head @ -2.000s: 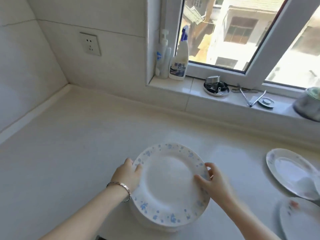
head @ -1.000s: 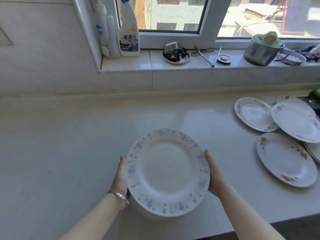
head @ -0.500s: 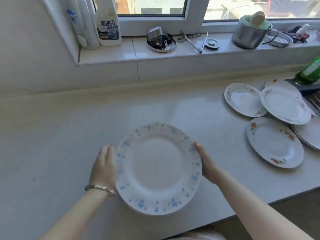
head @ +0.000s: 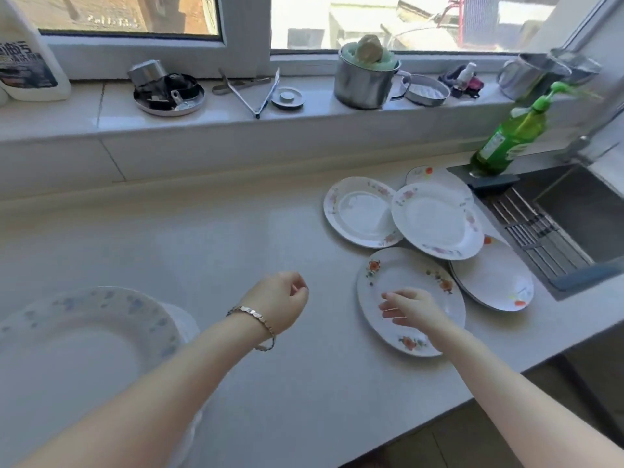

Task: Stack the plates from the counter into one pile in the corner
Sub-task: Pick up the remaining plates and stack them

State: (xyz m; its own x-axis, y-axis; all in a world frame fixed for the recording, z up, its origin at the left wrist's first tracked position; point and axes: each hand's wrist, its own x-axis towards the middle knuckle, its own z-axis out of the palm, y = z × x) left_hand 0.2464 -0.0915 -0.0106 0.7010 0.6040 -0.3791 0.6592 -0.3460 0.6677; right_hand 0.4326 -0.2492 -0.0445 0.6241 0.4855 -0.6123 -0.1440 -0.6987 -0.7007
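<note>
A pile of white plates with blue flowers (head: 84, 336) stands on the counter at the lower left, free of both hands. Several white plates with red and pink flowers lie spread at the right, partly overlapping. My right hand (head: 410, 307) hovers over the nearest flowered plate (head: 388, 275), fingers apart, holding nothing. My left hand (head: 278, 300), with a bracelet on the wrist, hangs over bare counter in the middle with loosely curled fingers and nothing in it. Behind are a pink-rimmed plate (head: 359, 211), a larger plate (head: 437, 219) overlapping it, and one by the sink (head: 496, 278).
A sink (head: 580, 211) with a drain rack lies at the far right, a green soap bottle (head: 506, 143) behind it. The windowsill holds a steel pot (head: 363, 81), tongs (head: 251, 89), a small dish of bits (head: 169, 92) and a spray bottle (head: 28, 62). The counter's front edge (head: 439, 413) runs diagonally at the lower right.
Both hands have let go of the blue-flowered pile, which now stands at the lower left. The view swung right, and both hands moved right toward the flowered plates.
</note>
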